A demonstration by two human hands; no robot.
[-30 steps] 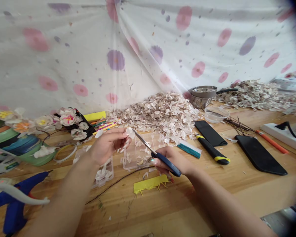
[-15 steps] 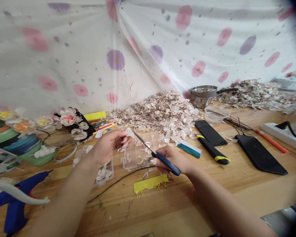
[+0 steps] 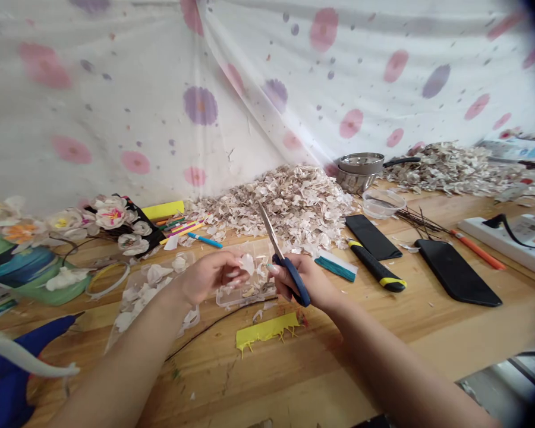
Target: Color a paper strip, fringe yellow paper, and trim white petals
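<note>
Between the fingertips of my left hand is a small whitish petal-like piece. My right hand is wrapped round the dark blue handles of a pair of scissors, whose blades point up and away, apart from the piece. Under my hands lies a clear divided plastic box with pale scraps in it. To the left, partly behind my left forearm, another clear tray holds several white petal-like pieces. A yellow strip with a fringed edge lies in front of my hands.
A big heap of pale flakes stands at the back, near metal bowls. Rightward are a black-and-yellow cutter, a black phone and a power strip. A blue glue gun and handmade flowers are at left.
The scissors have swung more upright and away from the whitish piece. My left hand has moved slightly right and down, still with the piece. The whole view has shifted a little.
</note>
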